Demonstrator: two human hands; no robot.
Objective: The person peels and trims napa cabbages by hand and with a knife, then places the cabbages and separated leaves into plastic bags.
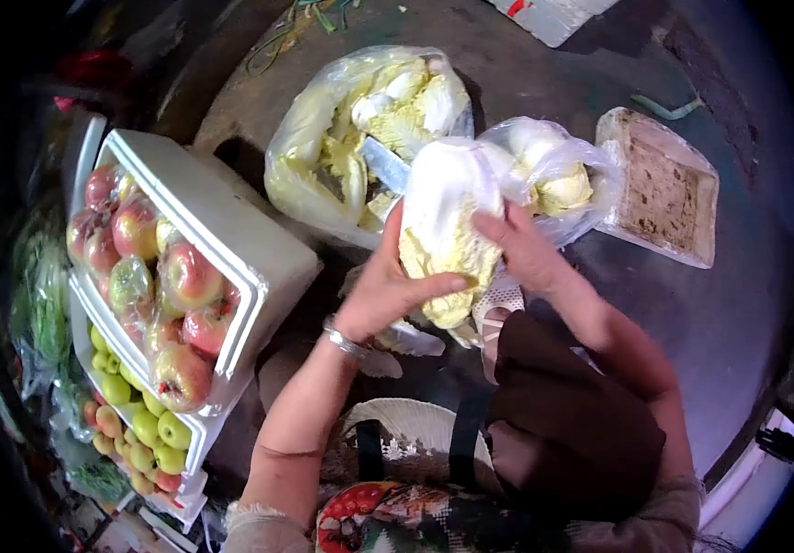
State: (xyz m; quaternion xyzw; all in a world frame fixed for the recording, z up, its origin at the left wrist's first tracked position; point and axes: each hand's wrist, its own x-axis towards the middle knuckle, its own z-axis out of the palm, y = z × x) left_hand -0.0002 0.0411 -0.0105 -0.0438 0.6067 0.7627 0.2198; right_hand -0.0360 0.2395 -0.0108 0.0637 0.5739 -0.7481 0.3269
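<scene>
A pale napa cabbage (452,212), white at its far end and yellow at the leafy near end, is held up between both hands. My left hand (392,281) grips its left side, the thumb lying across the leaves. On the right side my right hand (521,241) presses its fingers against the cabbage. Behind it an open clear plastic bag (309,175) holds yellow cabbage leaves, with a flat grey-blue blade-like piece (385,166) among them. Another plastic bag (595,198) with cabbages in it is just right of the held one.
At the left, white foam boxes (231,221) hold wrapped red apples (192,276) and green fruit (145,426). A dirty white foam tray (660,189) lies at the right. Loose leaf pieces (406,338) are on the floor below my hands. Another white board (554,17) is at the top.
</scene>
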